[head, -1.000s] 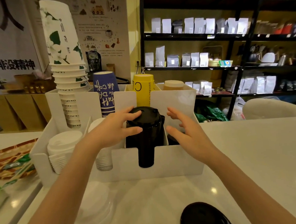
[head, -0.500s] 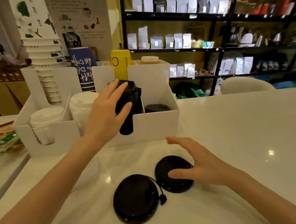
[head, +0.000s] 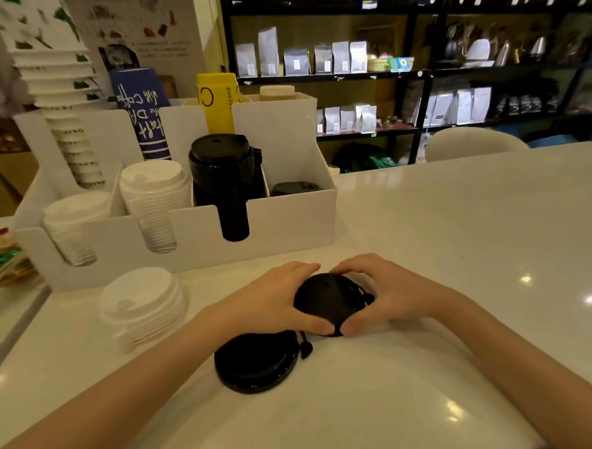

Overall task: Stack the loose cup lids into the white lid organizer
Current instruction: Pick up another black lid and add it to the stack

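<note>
While both hands close around one black lid (head: 327,300) on the counter (head: 460,250), the step in hand looks like picking up a loose lid, so the task is in the middle. The left hand (head: 274,302) holds the lid's rim from 9 o'clock and the right hand (head: 391,296) from 3 o'clock; the fingers are curved, half open, and the thumbs almost meet at the lid's 6 o'clock edge. I judge this a two-hand grip, not yet a lift, because the lid seems to rest on the counter.

A second black lid (head: 257,363) lies just beside it, at 7 o'clock, touched by no hand. A loose pile of white lids (head: 141,311) stands at 9 o'clock from the hands. The organizer (head: 288,231) is at 12 o'clock, with a tall black stack (head: 223,180) in one slot and a low black stack (head: 294,188) in the slot right of it.

Next, I think the lid must be lifted, kept level, and set down on one of the black stacks; which slot fits its size I cannot tell.
</note>
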